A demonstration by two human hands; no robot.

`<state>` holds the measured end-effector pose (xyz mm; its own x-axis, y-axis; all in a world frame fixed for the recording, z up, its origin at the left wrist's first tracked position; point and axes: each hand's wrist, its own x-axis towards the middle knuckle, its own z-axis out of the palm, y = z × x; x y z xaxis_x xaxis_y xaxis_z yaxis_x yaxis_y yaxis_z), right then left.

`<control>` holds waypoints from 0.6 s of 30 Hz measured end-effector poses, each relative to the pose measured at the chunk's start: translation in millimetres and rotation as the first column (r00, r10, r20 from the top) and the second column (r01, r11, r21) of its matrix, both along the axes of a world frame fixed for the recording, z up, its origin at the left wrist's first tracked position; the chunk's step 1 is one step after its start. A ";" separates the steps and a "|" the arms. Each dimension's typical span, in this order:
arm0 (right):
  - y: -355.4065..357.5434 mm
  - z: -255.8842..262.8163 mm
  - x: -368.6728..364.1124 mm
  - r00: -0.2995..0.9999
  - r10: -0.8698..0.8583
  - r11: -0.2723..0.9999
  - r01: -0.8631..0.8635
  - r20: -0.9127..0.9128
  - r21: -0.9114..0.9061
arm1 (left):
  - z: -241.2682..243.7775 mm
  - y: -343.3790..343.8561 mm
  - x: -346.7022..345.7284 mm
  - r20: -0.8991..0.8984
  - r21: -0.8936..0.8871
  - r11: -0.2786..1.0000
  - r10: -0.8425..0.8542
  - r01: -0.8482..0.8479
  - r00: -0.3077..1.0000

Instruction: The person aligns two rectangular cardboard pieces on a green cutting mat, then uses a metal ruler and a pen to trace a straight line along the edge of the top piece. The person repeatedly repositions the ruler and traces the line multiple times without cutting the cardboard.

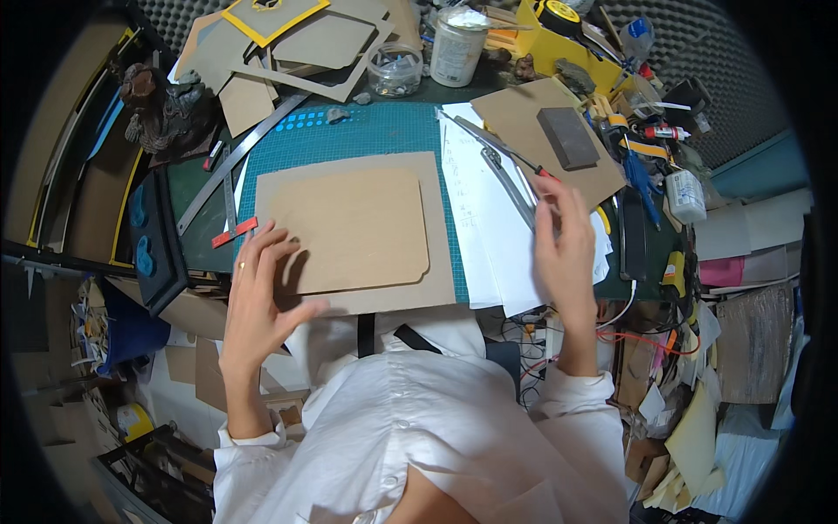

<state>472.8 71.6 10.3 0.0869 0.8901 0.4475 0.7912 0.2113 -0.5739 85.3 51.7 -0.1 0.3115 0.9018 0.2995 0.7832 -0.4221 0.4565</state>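
A tan board with notched corners (357, 229) lies on a larger grey-brown cardboard sheet (443, 262), both over a green cutting mat (399, 128). My left hand (262, 281) is spread above the left edge of the boards, fingers apart; whether its fingertips touch them is unclear. My right hand (564, 242) is over white papers (481, 249) at the right, its fingers at the red end of a slender dark tool (504, 149). Whether they grip it cannot be told. A grey metal tool with a pivot (507, 183) lies beside that hand on the papers.
A long steel ruler (229, 167) and a red-ended small square (234, 232) lie left of the mat. A dark block (567, 139) rests on cardboard at the right. Behind stand a clear tub (395, 69) and a white jar (457, 52). Cables hang below the table's right side.
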 end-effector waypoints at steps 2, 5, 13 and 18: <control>7.7 12.2 15.9 0.996 -0.044 0.997 0.040 0.073 0.065 | 1.6 16.3 16.5 0.015 -0.016 0.999 -0.036 0.036 0.999; 22.4 19.2 32.4 0.997 -0.070 0.996 0.068 0.032 0.065 | 8.9 31.9 42.6 0.014 0.045 0.996 -0.076 0.076 0.997; 43.1 46.1 35.8 0.997 0.044 0.997 -0.048 0.068 0.059 | -16.1 50.7 63.4 0.108 0.037 0.995 -0.101 0.097 0.989; 101.0 60.6 -27.5 0.906 0.396 0.903 -0.414 0.150 0.117 | -19.0 52.1 66.3 0.100 -0.001 0.997 -0.076 0.077 0.992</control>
<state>445.3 172.6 70.9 -0.3300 0.7627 0.5563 0.6804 0.6007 -0.4199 151.6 103.7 -19.1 0.3483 0.8781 0.3282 0.6992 -0.4765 0.5330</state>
